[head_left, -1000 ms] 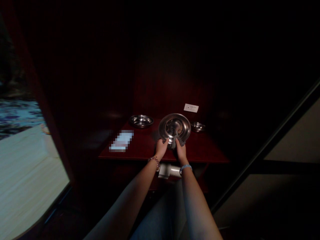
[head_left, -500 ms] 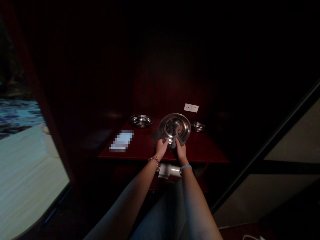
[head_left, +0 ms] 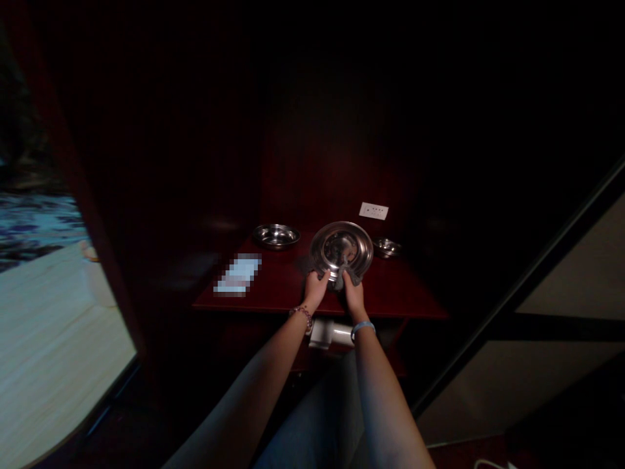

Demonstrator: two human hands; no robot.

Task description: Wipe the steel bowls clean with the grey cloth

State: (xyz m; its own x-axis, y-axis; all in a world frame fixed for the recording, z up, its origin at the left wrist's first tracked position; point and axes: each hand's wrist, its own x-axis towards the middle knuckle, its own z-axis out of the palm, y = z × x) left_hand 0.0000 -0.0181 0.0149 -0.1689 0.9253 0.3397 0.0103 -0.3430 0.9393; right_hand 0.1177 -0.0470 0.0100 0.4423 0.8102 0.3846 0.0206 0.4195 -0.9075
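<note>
A shiny round metal plate [head_left: 339, 244] is held up over the dark red desk [head_left: 278, 293], tilted so that its inner face turns toward me. My left hand [head_left: 316, 288] grips the lower left rim, thumb on the inside. At the lower right rim, my right hand [head_left: 354, 293] is closed on a grey cloth [head_left: 346, 277] pressed against the plate. The fingers behind the plate are hidden. Behind and to the left, another metal dish [head_left: 276, 237] rests on the desk; a smaller metal bowl [head_left: 387, 247] sits to the right, partly behind the held plate.
A pixelated pale rectangle [head_left: 238, 275] lies on the desk's left side. A white socket panel [head_left: 374, 211] is on the back wall. Below the desk edge are a white cylinder and box-like thing [head_left: 322, 333]. A light wooden table [head_left: 53, 345] stands at the left.
</note>
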